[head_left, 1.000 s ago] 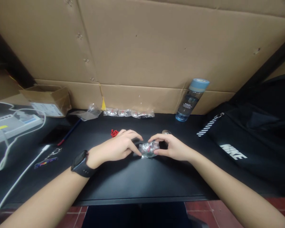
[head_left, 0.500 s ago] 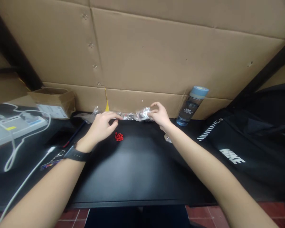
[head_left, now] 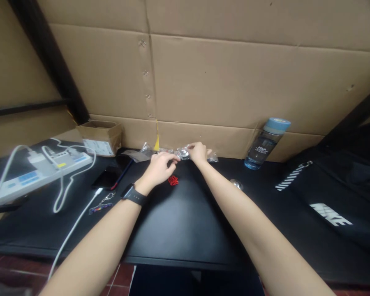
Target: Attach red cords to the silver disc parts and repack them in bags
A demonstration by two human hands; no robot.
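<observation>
A row of crinkled clear plastic packets [head_left: 183,153] lies along the back of the black desk. My right hand [head_left: 198,153] bends over them, thumb and fingers closed on a shiny clear packet whose contents I cannot make out. Just left of it, my left hand [head_left: 160,167] has its fingers stretched towards the same packet, thumb apart, with nothing visible in its grasp. It partly covers other packets behind it. A small heap of red cord [head_left: 173,180] rests in front of the left fingertips. Beyond my right forearm sits a small clear round object [head_left: 236,183], partly hidden.
At right stand a blue-capped water bottle [head_left: 265,144] and a black bag [head_left: 351,205]. On the left are a power strip [head_left: 46,166] with white cables, a phone [head_left: 106,176], a keychain [head_left: 101,208] and a small cardboard box [head_left: 101,137]. A cardboard wall [head_left: 222,82] closes the back.
The view has shifted, so the scene sits further right. My right hand has moved left along the packets, closer to my left hand, and its fingers have closed down.
</observation>
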